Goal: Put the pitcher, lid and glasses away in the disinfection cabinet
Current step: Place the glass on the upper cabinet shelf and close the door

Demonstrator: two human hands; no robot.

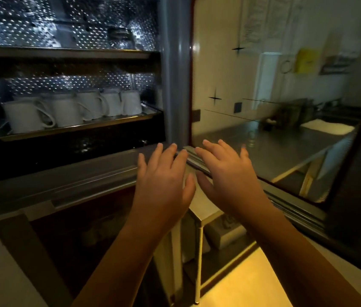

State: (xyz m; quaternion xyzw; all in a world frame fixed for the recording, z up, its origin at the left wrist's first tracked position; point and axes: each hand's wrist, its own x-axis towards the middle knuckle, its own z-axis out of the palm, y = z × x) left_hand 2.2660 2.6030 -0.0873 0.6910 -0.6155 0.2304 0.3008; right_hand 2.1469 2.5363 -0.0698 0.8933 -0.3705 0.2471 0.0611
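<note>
Left hand point(164, 180) and right hand point(226, 173) hover by the open door's point(219, 74) bottom edge, fingers spread, holding nothing. Glassware point(120, 37), too blurred to name, stands at the upper shelf's point(64, 53) right end. A hard swing shut could rattle it over, or nip fingers.

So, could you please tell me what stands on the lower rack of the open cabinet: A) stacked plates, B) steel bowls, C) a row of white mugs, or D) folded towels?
C: white mugs with handles stand side by side on the lower rack of the cabinet.
</note>
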